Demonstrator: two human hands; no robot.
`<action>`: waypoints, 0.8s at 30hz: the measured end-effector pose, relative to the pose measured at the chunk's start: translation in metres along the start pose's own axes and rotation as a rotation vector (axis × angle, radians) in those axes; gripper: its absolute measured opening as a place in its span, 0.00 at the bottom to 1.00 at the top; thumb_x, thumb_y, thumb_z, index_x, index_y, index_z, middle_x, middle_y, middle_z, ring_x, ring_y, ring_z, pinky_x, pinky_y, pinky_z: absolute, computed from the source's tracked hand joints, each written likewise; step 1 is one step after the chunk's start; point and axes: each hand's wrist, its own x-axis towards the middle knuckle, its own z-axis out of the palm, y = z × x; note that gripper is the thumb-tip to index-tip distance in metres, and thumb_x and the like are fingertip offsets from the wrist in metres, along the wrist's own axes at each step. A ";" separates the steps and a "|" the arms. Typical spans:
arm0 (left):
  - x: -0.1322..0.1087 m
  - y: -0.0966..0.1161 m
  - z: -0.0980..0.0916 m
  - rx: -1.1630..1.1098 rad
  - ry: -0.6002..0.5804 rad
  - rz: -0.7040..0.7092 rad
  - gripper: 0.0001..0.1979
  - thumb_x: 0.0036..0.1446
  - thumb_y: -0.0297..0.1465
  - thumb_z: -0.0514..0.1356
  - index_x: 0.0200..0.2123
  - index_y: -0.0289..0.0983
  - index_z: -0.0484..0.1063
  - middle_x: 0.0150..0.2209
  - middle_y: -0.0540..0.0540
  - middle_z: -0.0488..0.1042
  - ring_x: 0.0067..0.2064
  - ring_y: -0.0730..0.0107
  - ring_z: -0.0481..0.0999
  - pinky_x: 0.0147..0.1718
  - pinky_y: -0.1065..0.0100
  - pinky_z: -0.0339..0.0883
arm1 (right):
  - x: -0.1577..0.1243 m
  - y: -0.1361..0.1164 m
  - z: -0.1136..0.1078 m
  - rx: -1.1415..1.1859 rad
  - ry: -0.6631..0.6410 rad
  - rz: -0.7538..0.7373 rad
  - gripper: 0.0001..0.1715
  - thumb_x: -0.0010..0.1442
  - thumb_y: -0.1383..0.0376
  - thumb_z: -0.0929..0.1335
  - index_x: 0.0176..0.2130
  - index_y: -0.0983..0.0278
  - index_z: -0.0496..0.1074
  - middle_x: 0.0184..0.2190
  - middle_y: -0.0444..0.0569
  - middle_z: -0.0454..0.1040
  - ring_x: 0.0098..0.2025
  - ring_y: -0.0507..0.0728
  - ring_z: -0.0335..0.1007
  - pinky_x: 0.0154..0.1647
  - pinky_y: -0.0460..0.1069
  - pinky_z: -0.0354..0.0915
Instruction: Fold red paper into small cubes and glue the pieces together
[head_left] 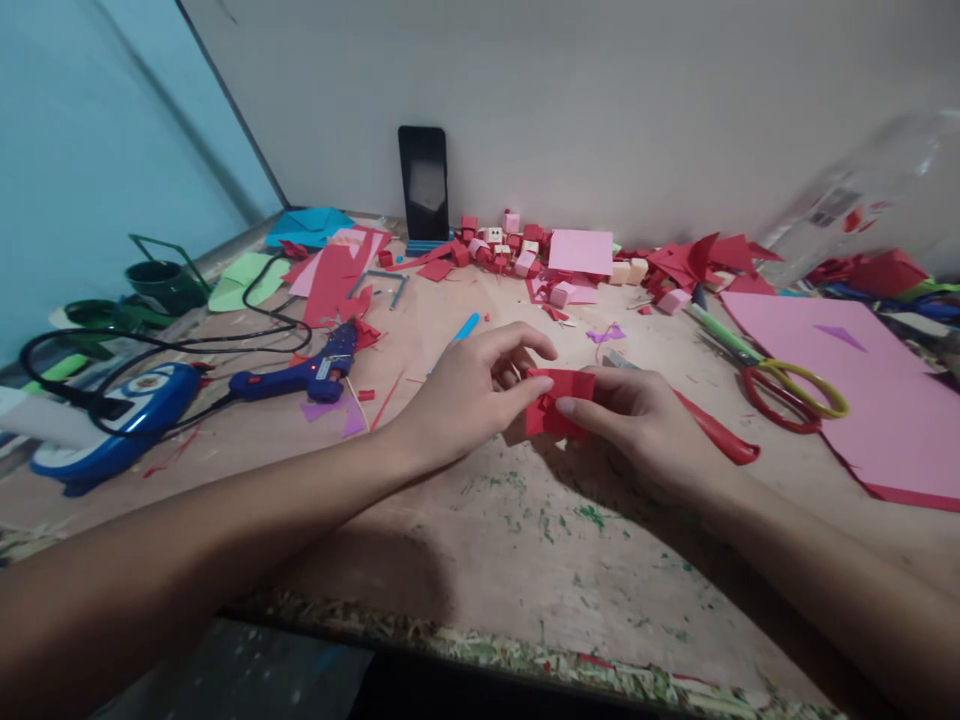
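A small piece of red paper [564, 384] is held up just above the table's middle, between both hands. My left hand [499, 385] pinches its left side, thumb in front, with the index finger arched above. On the right edge, my right hand [634, 412] grips the same paper with its thumb across the front. Fingers behind the paper are hidden. Beside the right hand lies a red-handled cutter [720, 430], its blade partly showing beyond the knuckles. Past the left hand a blue stick-like tool [466, 327] rests on the table.
A blue glue gun [315, 370] and a blue power strip [124, 425] with black cords lie left. A phone [424, 185] stands against the wall near several small paper cubes [525, 262]. Scissors [780, 380] overlap pink sheets [900, 400] on the right. A clear bottle [862, 200] leans behind.
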 end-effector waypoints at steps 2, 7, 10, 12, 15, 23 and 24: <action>-0.001 0.000 0.000 0.012 -0.011 0.007 0.05 0.62 0.26 0.64 0.43 0.36 0.76 0.35 0.49 0.77 0.34 0.73 0.74 0.36 0.70 0.69 | 0.000 0.002 -0.001 -0.003 0.010 0.004 0.14 0.61 0.55 0.74 0.32 0.63 0.80 0.27 0.47 0.79 0.28 0.55 0.70 0.29 0.49 0.63; -0.006 0.003 0.002 0.084 -0.046 0.056 0.04 0.64 0.26 0.62 0.42 0.37 0.75 0.33 0.51 0.77 0.30 0.74 0.73 0.32 0.71 0.66 | 0.001 0.003 -0.002 0.018 -0.014 -0.043 0.17 0.63 0.50 0.75 0.36 0.61 0.83 0.32 0.49 0.82 0.33 0.57 0.74 0.35 0.51 0.66; -0.008 0.004 0.003 0.136 -0.039 0.095 0.05 0.64 0.25 0.61 0.42 0.37 0.75 0.34 0.50 0.77 0.31 0.74 0.73 0.33 0.71 0.65 | 0.001 0.003 -0.001 -0.005 -0.021 -0.025 0.17 0.62 0.51 0.74 0.34 0.62 0.83 0.31 0.49 0.81 0.32 0.57 0.72 0.33 0.50 0.65; -0.008 0.005 0.003 0.139 -0.037 0.091 0.04 0.64 0.25 0.61 0.41 0.37 0.75 0.33 0.51 0.77 0.30 0.74 0.73 0.33 0.71 0.65 | 0.001 0.003 -0.001 0.007 -0.026 0.008 0.16 0.61 0.53 0.74 0.32 0.63 0.81 0.27 0.47 0.78 0.28 0.55 0.69 0.29 0.49 0.62; -0.007 0.005 0.002 0.121 -0.034 0.072 0.03 0.64 0.27 0.62 0.42 0.37 0.75 0.32 0.51 0.76 0.30 0.74 0.72 0.32 0.71 0.65 | 0.000 0.002 -0.001 0.042 -0.026 0.037 0.12 0.58 0.57 0.74 0.30 0.63 0.80 0.24 0.45 0.76 0.26 0.54 0.67 0.27 0.49 0.59; -0.006 0.005 0.000 0.135 -0.018 0.071 0.04 0.63 0.27 0.63 0.42 0.38 0.75 0.34 0.50 0.78 0.33 0.72 0.74 0.34 0.70 0.67 | 0.001 0.003 -0.001 0.159 0.018 0.084 0.06 0.51 0.62 0.75 0.29 0.63 0.82 0.27 0.46 0.79 0.28 0.55 0.70 0.30 0.49 0.63; -0.005 0.004 0.000 0.153 -0.010 0.092 0.04 0.63 0.26 0.63 0.42 0.38 0.75 0.35 0.50 0.78 0.34 0.72 0.75 0.36 0.70 0.69 | 0.001 0.004 -0.001 0.200 0.022 0.105 0.06 0.52 0.62 0.76 0.29 0.63 0.82 0.26 0.46 0.79 0.28 0.55 0.70 0.30 0.49 0.63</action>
